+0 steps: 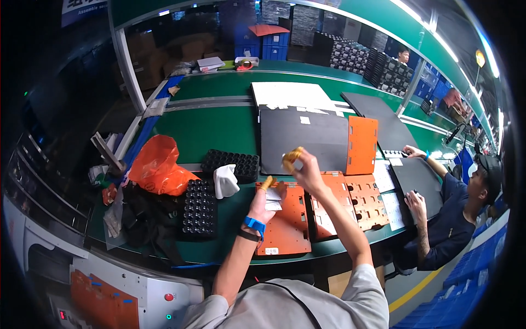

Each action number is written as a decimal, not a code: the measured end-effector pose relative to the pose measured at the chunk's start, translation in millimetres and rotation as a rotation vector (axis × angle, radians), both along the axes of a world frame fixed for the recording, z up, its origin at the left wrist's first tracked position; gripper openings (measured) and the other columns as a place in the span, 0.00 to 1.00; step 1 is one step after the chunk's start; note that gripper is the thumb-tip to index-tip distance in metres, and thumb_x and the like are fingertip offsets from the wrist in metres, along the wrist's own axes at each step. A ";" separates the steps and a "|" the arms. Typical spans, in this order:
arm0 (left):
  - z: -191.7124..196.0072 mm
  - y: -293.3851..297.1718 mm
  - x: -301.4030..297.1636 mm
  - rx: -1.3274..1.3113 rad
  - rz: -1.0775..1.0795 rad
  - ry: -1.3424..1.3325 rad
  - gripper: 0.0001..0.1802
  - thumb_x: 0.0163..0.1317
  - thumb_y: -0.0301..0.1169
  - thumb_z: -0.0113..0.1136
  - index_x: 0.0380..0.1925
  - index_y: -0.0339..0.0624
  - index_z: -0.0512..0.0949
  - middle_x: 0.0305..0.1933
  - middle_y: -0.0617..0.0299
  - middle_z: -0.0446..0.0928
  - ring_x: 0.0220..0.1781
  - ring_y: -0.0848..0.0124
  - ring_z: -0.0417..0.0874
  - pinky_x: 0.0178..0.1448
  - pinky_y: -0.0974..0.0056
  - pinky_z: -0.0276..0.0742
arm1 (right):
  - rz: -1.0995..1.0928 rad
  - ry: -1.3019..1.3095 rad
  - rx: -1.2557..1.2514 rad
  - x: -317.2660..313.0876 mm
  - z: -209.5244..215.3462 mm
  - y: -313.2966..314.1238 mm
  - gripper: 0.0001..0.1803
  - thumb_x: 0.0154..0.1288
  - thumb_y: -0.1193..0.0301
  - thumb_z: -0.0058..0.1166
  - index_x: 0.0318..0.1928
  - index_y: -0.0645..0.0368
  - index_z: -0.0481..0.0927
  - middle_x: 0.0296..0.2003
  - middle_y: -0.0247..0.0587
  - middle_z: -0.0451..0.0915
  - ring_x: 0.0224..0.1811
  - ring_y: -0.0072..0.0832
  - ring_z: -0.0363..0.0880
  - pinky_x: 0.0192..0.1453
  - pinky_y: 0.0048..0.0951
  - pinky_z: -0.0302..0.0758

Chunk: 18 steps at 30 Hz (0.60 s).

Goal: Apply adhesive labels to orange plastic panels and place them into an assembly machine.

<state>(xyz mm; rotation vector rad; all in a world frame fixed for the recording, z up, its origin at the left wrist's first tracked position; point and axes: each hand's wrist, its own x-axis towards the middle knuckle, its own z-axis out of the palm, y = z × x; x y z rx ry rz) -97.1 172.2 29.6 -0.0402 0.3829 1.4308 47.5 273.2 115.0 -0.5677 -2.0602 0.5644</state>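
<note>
While the white slips are grasped in the left grip, above the orange plate at the near edge of the worktop, the right grip is raised at about 1 o'clock from it, near the close edge of the dark panel. Its yellow-tipped fingers are curled, but whether anything is pinched between them cannot be told.

The slips are held up and partly exposed – probably so that they can be reached by the other grip – and the yellow tips seem to be worn for a surer hold on thin pieces. The plate is laid flat beneath, presumably for short reach, with two more plates set at 3 o'clock.

At 9 o'clock from the left grip a cupped black tray is placed, with a second tray at 11 o'clock; both are kept aside, it seems, so that room is left for the plates. What may be held in their dark cups cannot be made out. Next to them a white cloth is bunched. At 10 o'clock an orange bag is slumped, its contents hidden. Far off at 12 o'clock, blue crates are topped by an orange sheet.
</note>
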 end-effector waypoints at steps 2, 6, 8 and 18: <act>3.1 -2.4 5.2 0.118 -0.043 -0.002 0.18 0.73 0.47 0.60 0.49 0.46 0.80 0.49 0.56 0.83 0.53 0.61 0.85 0.58 0.52 0.85 | 0.105 -0.081 -0.080 4.0 15.6 -43.1 0.12 0.58 0.84 0.67 0.44 0.62 0.85 0.40 0.42 0.82 0.42 0.38 0.84 0.48 0.34 0.81; -3.3 -14.0 4.0 0.089 -0.106 0.064 0.18 0.75 0.48 0.54 0.49 0.47 0.80 0.44 0.59 0.84 0.43 0.66 0.86 0.48 0.58 0.85 | 0.017 -0.290 0.142 15.4 22.1 -82.0 0.16 0.57 0.78 0.69 0.47 0.60 0.85 0.44 0.47 0.81 0.51 0.48 0.82 0.52 0.44 0.81; -6.9 -25.8 -4.4 0.099 -0.080 0.111 0.15 0.77 0.41 0.51 0.48 0.42 0.79 0.40 0.59 0.84 0.40 0.68 0.87 0.47 0.62 0.85 | 0.010 -0.213 0.156 32.0 15.7 -95.2 0.16 0.57 0.75 0.70 0.47 0.58 0.86 0.46 0.48 0.82 0.52 0.51 0.81 0.55 0.46 0.81; 21.0 -148.7 -26.6 0.184 0.414 1.576 0.07 0.65 0.27 0.69 0.40 0.36 0.81 0.38 0.61 0.80 0.37 0.71 0.81 0.41 0.66 0.77 | 0.030 -0.740 0.298 67.5 -75.1 -190.1 0.38 0.65 0.63 0.61 0.73 0.58 0.67 0.73 0.50 0.66 0.78 0.51 0.59 0.78 0.57 0.58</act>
